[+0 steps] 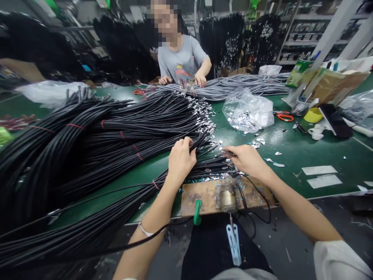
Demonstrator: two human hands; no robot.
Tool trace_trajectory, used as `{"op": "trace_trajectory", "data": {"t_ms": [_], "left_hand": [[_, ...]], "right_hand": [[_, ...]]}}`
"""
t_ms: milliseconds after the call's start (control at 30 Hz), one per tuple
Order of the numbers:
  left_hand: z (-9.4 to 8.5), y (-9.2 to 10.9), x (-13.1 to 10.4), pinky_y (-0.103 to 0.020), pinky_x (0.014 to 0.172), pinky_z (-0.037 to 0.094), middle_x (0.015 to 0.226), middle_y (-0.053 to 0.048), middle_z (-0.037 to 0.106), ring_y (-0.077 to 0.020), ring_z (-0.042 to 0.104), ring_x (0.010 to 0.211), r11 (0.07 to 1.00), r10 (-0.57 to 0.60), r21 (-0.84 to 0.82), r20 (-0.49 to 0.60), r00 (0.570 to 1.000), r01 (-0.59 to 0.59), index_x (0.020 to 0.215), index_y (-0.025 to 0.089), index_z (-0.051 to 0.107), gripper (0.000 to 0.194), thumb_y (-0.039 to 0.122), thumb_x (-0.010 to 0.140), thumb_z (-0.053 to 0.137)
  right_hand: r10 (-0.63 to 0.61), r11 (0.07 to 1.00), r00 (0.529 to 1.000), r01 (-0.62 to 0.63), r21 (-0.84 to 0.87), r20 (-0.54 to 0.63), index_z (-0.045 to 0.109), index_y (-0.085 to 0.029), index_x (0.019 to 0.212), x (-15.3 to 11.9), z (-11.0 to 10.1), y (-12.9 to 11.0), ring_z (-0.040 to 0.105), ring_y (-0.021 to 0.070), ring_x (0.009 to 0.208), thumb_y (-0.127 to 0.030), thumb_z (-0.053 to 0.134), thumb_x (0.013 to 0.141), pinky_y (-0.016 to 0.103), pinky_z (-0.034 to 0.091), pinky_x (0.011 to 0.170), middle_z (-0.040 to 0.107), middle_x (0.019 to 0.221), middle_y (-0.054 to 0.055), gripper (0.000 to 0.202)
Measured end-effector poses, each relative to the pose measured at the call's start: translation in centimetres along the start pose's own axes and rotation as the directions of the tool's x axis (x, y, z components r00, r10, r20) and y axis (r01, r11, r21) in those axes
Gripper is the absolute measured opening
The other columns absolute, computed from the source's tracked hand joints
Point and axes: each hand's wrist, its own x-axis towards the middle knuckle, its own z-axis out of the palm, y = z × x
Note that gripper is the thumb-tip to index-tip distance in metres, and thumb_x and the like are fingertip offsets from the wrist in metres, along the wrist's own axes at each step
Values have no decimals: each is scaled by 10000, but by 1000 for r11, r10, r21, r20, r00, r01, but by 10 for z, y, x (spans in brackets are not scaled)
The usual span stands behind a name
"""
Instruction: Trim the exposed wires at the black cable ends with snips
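Taking the gap between the hands as the dial's centre, the left hand (182, 158) sits at 9 o'clock, half curled, with black cables (201, 139) gripped between thumb and fingers; how many, I cannot tell. Their short free ends aim at about 2 o'clock. The right hand (246, 157), at 3 o'clock, has its fingers drawn together on a dark slim piece (229, 153); whether that is a tool or a cable, I cannot tell. Below the left hand, a lower bundle (122, 208) has its long axis running from about 8 o'clock to 2 o'clock, its tips close to the right hand. Between 9 and 10 o'clock lies a large black heap (157, 124), its strands lying roughly lengthwise from 9 towards 3 o'clock, pale tips (202, 114) at the right end. At 6 o'clock a wooden board (198, 196) carries a taped block (227, 198). Near 1 o'clock rests a clear bag (247, 111); near 2, orange-handled scissors (284, 116). Near 12 o'clock, a co-worker (183, 58) touches gray cables (247, 84).
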Motion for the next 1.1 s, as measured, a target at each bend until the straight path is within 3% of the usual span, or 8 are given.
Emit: {"op": "trace_trajectory", "data": {"t_ms": [200, 300, 433, 567, 733, 900, 1033, 1100], "left_hand": [[3, 2, 2, -321, 795, 469, 916, -81, 577, -203, 557, 869, 982, 97, -134, -263, 960, -136, 984, 154, 617, 190, 174, 831, 506], [3, 4, 0, -292, 779, 475, 898, -73, 613, -174, 586, 816, 961, 98, -214, -332, 938, -176, 942, 146, 668, 183, 258, 848, 557], [-1, 7, -2, -234, 681, 475, 775, -26, 670, -126, 612, 677, 899, 115, -382, -261, 958, -212, 830, 168, 701, 185, 339, 810, 633], [-7, 17, -5, -213, 643, 471, 742, -15, 686, -107, 616, 638, 870, 192, -414, -217, 957, -269, 824, 186, 715, 176, 297, 853, 582], [-16, 31, -10, -304, 872, 477, 975, -77, 660, -175, 606, 944, 906, 101, -324, -460, 882, -273, 1000, 165, 671, 189, 210, 834, 593], [-20, 35, -14, -237, 744, 501, 876, -53, 689, -128, 636, 804, 786, 255, -511, -244, 936, -348, 930, 153, 692, 146, 175, 843, 576], [-23, 37, -18, -232, 622, 488, 768, -17, 700, -106, 625, 638, 746, 26, -637, -261, 965, -193, 865, 191, 724, 103, 206, 796, 649], [-25, 39, -20, -231, 571, 475, 727, -1, 692, -99, 607, 583, 708, -78, -689, -292, 953, -153, 838, 210, 731, 88, 212, 761, 687]], "right_hand": [[-62, 966, 984, 101, 237, -165, 712, -202, 946, 21, -28, -12, 590, 127, 643, -237, 505, 885, 247, 360, 582, 692, 758, 41, 218], [-38, 915, 980, 113, 388, -197, 713, -167, 869, 24, -15, -21, 556, 103, 598, -248, 505, 892, 229, 350, 556, 681, 716, 25, 224], [70, 819, 963, 93, 566, -260, 708, -140, 882, 19, 7, -27, 547, 96, 585, -281, 544, 869, 217, 382, 554, 682, 717, 20, 217], [149, 804, 923, 96, 587, -356, 692, -131, 904, 15, 13, -26, 531, 96, 560, -296, 594, 826, 222, 397, 539, 668, 701, 19, 207], [86, 809, 916, 165, 564, -391, 690, -157, 872, 12, 11, -28, 547, 86, 558, -136, 574, 799, 215, 418, 546, 686, 732, 2, 138], [81, 754, 916, 202, 625, -394, 684, -168, 895, 8, 9, -32, 598, 101, 668, -184, 570, 844, 226, 453, 620, 701, 832, 16, 125], [148, 741, 957, 58, 669, -248, 586, -203, 1142, 7, 6, -31, 520, 102, 562, -359, 550, 875, 239, 408, 533, 635, 728, -9, 311], [129, 772, 966, 45, 635, -225, 514, -218, 1231, 6, 5, -31, 557, 126, 651, -376, 515, 894, 263, 436, 597, 638, 808, 11, 372]]}}
